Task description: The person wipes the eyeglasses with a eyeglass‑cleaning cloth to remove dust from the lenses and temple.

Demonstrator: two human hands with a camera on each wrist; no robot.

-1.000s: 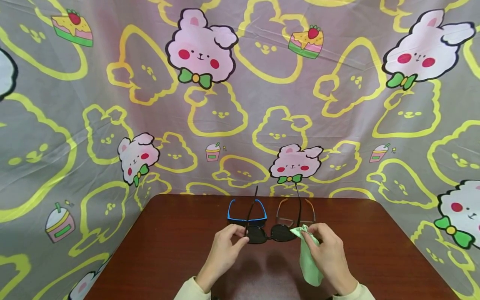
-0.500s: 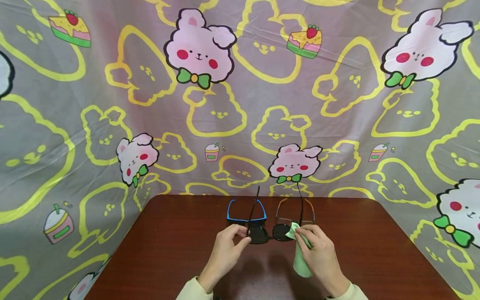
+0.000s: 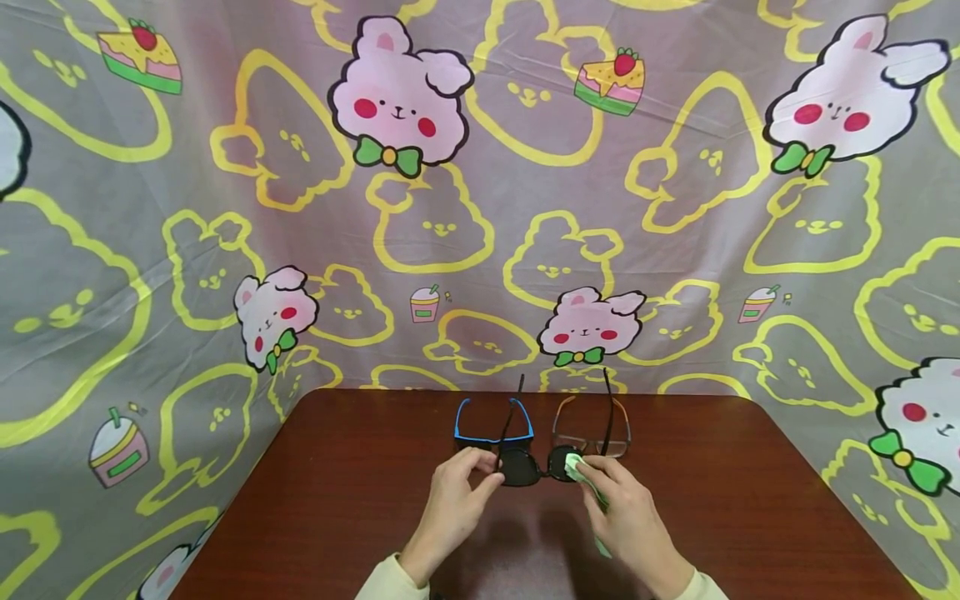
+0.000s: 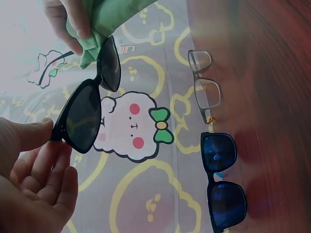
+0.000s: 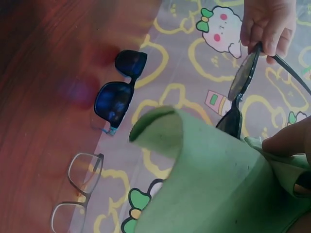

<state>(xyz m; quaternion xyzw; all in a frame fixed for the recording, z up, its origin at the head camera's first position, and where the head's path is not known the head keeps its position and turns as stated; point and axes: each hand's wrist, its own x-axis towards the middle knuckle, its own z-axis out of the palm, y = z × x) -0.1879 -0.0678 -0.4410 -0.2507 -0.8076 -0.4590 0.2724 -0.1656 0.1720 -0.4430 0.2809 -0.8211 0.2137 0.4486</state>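
Black-framed sunglasses (image 3: 519,468) with dark lenses are held up above the table, temples unfolded and pointing away. My left hand (image 3: 450,510) pinches them at the left hinge corner, thumb on the front in the left wrist view. A light green cloth (image 5: 209,179) is gripped in my right hand (image 3: 633,512). Its bunched edge touches the right lens, partly covering it. In the right wrist view the rest of the cloth hangs in a broad fold and hides part of that lens.
Blue-templed sunglasses (image 3: 493,440) with blue mirrored lenses lie unfolded on the brown wooden table (image 3: 337,483). Right of them are clear-lensed glasses (image 4: 208,94) with orange-brown temples. A patterned curtain (image 3: 450,250) rises behind the table and at both sides.
My right hand has moved left with the green cloth, from the right lens's outer edge onto the lens. The sunglasses have shifted slightly right; my left hand keeps its hold.
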